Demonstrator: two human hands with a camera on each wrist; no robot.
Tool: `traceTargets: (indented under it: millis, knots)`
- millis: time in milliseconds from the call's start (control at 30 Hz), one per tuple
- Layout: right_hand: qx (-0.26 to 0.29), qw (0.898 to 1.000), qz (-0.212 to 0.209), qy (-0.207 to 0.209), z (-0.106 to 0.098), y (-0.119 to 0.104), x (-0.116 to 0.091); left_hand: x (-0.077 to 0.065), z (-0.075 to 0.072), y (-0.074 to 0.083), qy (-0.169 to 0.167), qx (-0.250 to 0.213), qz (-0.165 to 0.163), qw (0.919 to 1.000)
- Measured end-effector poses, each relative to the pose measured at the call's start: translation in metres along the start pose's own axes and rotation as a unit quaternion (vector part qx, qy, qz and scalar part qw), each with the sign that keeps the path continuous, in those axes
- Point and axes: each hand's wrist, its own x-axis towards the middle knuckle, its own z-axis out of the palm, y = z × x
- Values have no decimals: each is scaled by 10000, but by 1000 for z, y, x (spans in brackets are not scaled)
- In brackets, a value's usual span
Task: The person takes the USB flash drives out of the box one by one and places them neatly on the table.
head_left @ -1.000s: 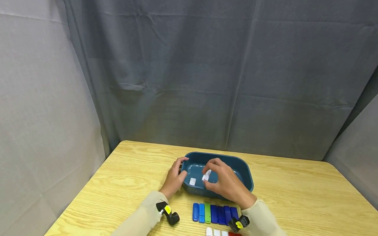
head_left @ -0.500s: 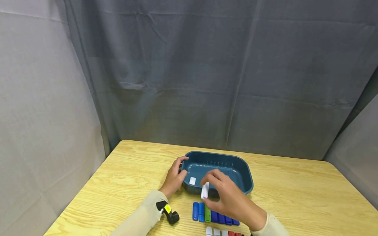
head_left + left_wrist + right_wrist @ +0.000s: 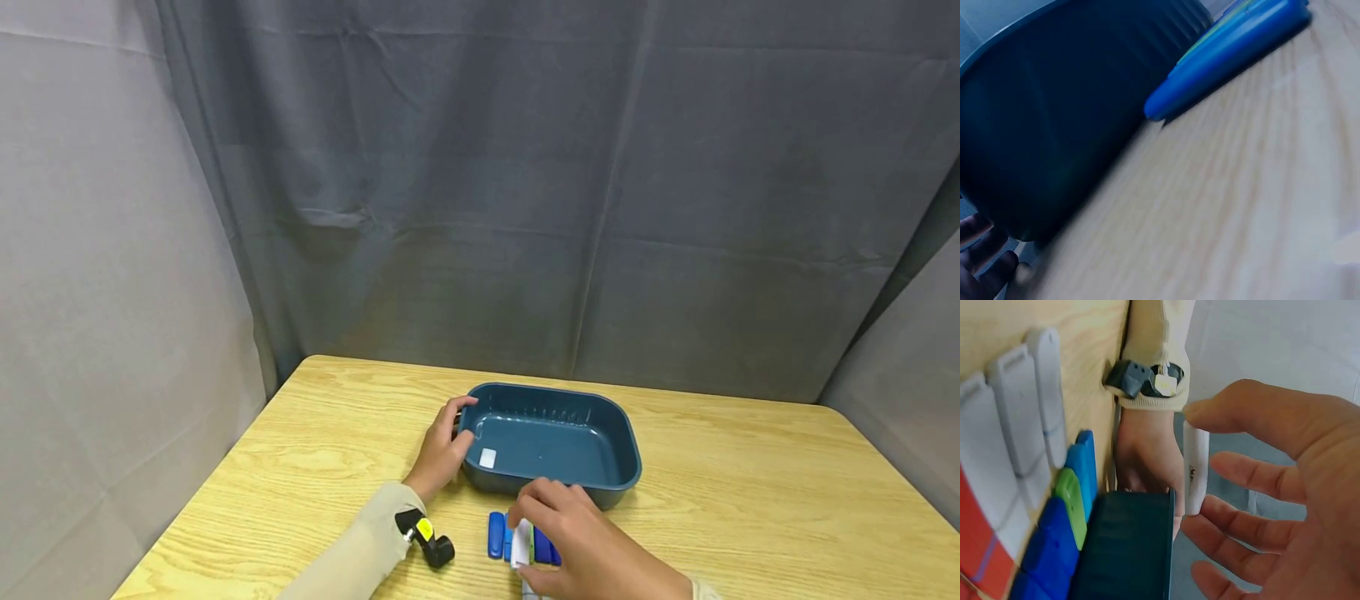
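My left hand (image 3: 441,457) holds the left end of a dark blue plastic tub (image 3: 621,487), thumb and a finger at its rim. Inside the tub lies a small white piece (image 3: 487,458). My right hand (image 3: 581,537) pinches a white USB stick (image 3: 1195,469) lengthwise between thumb and fingertips, above the rows in front of the tub. Beneath it lies a row of USB sticks: a blue one (image 3: 496,535), a green one (image 3: 1071,503) and several dark blue ones (image 3: 543,546). White sticks (image 3: 1019,412) and a red one (image 3: 985,537) form a nearer row, mostly hidden in the head view.
Wooden table (image 3: 360,417) surrounds the tub on all sides. A dark grey curtain (image 3: 450,208) hangs behind it, with light grey cloth (image 3: 112,292) at the left. A small wrist camera (image 3: 435,550) sits on the left sleeve.
My right hand has moved out of the tub toward me, carrying the white USB stick over the rows. My left hand has stayed at the tub's left end.
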Motion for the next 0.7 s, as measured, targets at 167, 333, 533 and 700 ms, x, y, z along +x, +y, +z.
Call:
traceTargets:
  millis: [167, 333, 533, 700]
  knots:
    - [74, 9985, -126, -536, 5, 0, -1, 0, -1, 1, 10, -14, 57, 10000]
    - [130, 9950, -88, -990, 11, 1, 1, -1, -1, 2, -31, -17, 63, 10000]
    - [241, 9934, -234, -1099, 19, 3, 2, -1, -1, 3, -38, -23, 14, 10000]
    - [123, 9926, -477, -1113, 27, 4, 3, -1, -1, 3, -41, -36, 11, 10000]
